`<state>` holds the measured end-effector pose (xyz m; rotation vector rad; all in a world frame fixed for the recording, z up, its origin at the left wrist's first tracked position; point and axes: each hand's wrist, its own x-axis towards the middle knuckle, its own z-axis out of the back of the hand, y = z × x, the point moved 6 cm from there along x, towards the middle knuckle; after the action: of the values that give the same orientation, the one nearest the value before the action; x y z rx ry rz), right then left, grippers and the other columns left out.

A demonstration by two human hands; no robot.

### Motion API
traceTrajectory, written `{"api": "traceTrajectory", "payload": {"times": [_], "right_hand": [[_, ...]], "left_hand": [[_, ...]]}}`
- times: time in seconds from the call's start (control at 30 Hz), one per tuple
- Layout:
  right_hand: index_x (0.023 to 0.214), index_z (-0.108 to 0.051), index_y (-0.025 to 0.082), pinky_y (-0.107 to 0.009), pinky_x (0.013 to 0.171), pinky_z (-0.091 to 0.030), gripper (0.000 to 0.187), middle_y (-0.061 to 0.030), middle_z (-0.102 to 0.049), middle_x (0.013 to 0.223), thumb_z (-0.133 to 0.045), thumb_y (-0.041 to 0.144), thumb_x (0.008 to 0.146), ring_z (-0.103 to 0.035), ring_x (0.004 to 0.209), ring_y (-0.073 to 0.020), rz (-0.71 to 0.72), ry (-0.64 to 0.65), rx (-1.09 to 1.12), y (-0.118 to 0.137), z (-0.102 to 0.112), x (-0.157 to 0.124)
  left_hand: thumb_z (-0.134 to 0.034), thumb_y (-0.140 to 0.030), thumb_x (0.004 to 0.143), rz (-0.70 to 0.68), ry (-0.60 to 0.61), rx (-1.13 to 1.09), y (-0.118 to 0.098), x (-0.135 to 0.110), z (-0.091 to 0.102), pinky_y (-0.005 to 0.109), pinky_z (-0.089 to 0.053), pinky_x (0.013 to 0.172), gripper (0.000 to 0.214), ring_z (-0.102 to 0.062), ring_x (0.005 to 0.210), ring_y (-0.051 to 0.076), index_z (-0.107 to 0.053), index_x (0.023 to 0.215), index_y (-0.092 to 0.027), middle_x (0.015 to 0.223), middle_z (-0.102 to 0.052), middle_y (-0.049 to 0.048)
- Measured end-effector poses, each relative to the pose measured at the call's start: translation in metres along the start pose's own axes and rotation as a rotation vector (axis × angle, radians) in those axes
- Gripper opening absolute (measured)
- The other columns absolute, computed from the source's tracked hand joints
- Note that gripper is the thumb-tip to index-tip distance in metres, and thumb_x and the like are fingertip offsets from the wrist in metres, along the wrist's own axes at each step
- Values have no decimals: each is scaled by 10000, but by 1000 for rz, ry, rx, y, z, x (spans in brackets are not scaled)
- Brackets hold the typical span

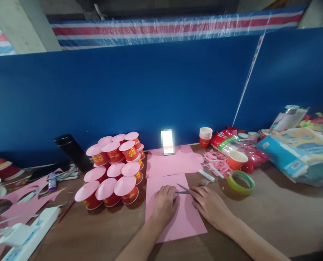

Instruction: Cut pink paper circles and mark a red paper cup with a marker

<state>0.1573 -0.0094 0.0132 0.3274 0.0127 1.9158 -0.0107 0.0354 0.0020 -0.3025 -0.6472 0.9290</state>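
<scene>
My left hand (165, 203) lies flat on a sheet of pink paper (183, 228), fingers stretched forward and close together. On the sheet's right side, my right hand (209, 204) has its fingers curled over the handles of a pair of scissors (182, 190). The blades are spread apart and point left, toward my left hand; the handles are hidden. Behind this sheet lies more pink paper (172, 163). To the left stand several red paper cups (114, 199), stacked in layers and topped with pink paper discs (125, 186).
At right are green tape (241, 182), a red cup (236, 161), pink scraps (218, 163), white sticks (207, 175) and a blue package (289, 152). A black bottle (71, 150) and a power strip (32, 237) are at left. A blue partition (150, 90) rises behind.
</scene>
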Motion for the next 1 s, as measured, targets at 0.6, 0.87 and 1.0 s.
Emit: {"api": "traceTrajectory", "payload": {"times": [0.6,0.87,1.0], "right_hand": [[1228,-598,159,-345,733,-524,357,-162,-591,1133,-491,304,920,-656,892,-257,-192,73,-170,-16,0,5],[1225,-578,246,-293,715,-486,326,-101,-643,1118,-485,326,923,-652,914,-229,-183,101,-132,-23,32,19],[1147,-626,250,-278,776,-457,283,-79,-659,1119,-462,337,933,-642,949,-210,-215,99,-167,-59,63,55]], "left_hand": [[-492,-220,861,24,116,285,-5,1,-1,325,-399,751,113,-525,887,207,-578,933,-216,942,-621,31],[-506,-222,858,21,115,244,-7,1,2,316,-388,738,86,-530,883,204,-582,896,-209,938,-622,39],[-496,-231,867,29,87,221,-8,2,5,313,-379,716,96,-532,854,201,-588,881,-208,907,-620,42]]}}
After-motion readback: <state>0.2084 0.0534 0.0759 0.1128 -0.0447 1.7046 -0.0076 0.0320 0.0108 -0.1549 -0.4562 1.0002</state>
